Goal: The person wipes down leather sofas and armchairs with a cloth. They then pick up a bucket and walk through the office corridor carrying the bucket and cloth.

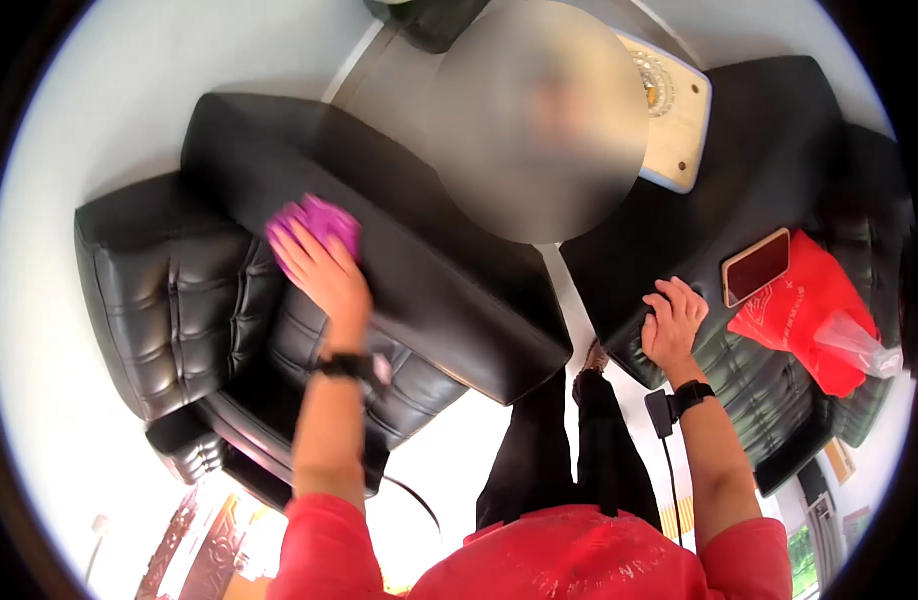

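A bright purple cloth lies bunched under my left hand, which presses it against the black leather armrest of the left sofa. The cloth's edges stick out beyond my fingers, and the hand is slightly blurred. On the right, my right hand rests on the front end of another black armrest. Its fingers are loosely bent and a little apart, with no object visible in them. Just right of that hand, a phone lies with its dark screen up, partly over a red plastic bag.
Left of the armrest is the tufted sofa seat and back. A pale small table or stool stands at the far end between the sofas, partly covered by a blurred circle. A black cable hangs from my right wrist.
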The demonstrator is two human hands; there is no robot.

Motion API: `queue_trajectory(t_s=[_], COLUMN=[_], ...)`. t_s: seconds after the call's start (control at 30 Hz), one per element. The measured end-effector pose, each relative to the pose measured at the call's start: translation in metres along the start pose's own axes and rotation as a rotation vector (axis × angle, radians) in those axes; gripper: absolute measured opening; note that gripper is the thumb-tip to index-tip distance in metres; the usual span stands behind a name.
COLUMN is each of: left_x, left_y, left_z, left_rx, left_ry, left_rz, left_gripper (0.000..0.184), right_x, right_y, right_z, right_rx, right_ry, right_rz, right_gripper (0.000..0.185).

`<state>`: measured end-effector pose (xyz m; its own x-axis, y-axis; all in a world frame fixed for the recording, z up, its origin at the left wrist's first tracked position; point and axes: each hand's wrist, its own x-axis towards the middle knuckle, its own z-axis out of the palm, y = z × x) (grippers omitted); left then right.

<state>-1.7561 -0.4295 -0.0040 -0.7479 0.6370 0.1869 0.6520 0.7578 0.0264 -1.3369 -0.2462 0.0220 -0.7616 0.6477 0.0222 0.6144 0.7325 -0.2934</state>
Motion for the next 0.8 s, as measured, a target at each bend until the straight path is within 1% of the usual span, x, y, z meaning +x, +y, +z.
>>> queue_trajectory(t_s=[0.03, 0.07, 0.13, 0.2, 0.27, 0.33, 0.4, 0.5, 0.53, 0.57, 0.6, 0.7, 0.77, 0.8], left_x=[-0.035, -0.069, -0.120, -0.105, -0.045, 0.021, 0.079, 0.078, 0.061, 0.037, 0.009, -0.074, -0.117, -0.136], left_y=[0.021, 0.040, 0.055, 0.054, 0.045, 0.027, 0.002, 0.017, 0.030, 0.045, 0.062, 0.099, 0.104, 0.105], left_z=[-0.016, -0.030, -0.046, -0.052, -0.045, -0.017, 0.014, 0.022, 0.017, 0.010, -0.003, -0.043, -0.061, -0.068], left_rx=[-0.059, -0.118, -0.155, -0.155, -0.057, 0.004, 0.132, 0.235, 0.224, 0.236, 0.172, -0.023, -0.158, -0.170], left_ry=[-0.086, -0.223, -0.405, -0.548, -0.482, -0.280, -0.191, -0.112, -0.073, -0.120, -0.153, -0.412, -0.489, -0.529], left_rz=[0.032, 0.028, 0.254, 0.453, 0.526, 0.353, 0.225, 0.144, 0.184, 0.257, 0.353, 0.498, 0.571, 0.608], left_gripper=[0.057, 0.061, 0.068, 0.067, 0.065, 0.061, 0.059, 0.058, 0.057, 0.056, 0.056, 0.062, 0.066, 0.067], right_x=[0.000, -0.002, -0.002, -0.001, -0.001, -0.003, -0.003, -0.004, -0.003, -0.002, -0.002, -0.004, -0.006, -0.008], right_y=[0.001, 0.001, 0.002, 0.003, 0.002, 0.000, 0.002, 0.000, 0.001, 0.002, 0.003, 0.000, 0.001, 0.003], right_z=[-0.001, -0.002, -0.002, -0.002, -0.004, -0.005, -0.003, -0.006, -0.006, -0.005, -0.006, -0.009, -0.007, -0.006], right_rx=[0.012, 0.009, 0.013, 0.022, 0.033, 0.026, 0.036, 0.053, 0.057, 0.056, 0.057, 0.072, 0.079, 0.082], right_ry=[0.001, -0.005, -0.018, -0.002, 0.009, 0.005, 0.032, 0.049, 0.061, 0.075, 0.088, 0.127, 0.160, 0.177], right_rz=[0.002, 0.009, 0.006, -0.004, -0.010, -0.006, -0.004, 0.002, 0.005, -0.002, -0.004, -0.010, -0.022, -0.027], right_gripper=[0.027, 0.028, 0.028, 0.028, 0.028, 0.028, 0.029, 0.028, 0.028, 0.027, 0.026, 0.023, 0.023, 0.022])
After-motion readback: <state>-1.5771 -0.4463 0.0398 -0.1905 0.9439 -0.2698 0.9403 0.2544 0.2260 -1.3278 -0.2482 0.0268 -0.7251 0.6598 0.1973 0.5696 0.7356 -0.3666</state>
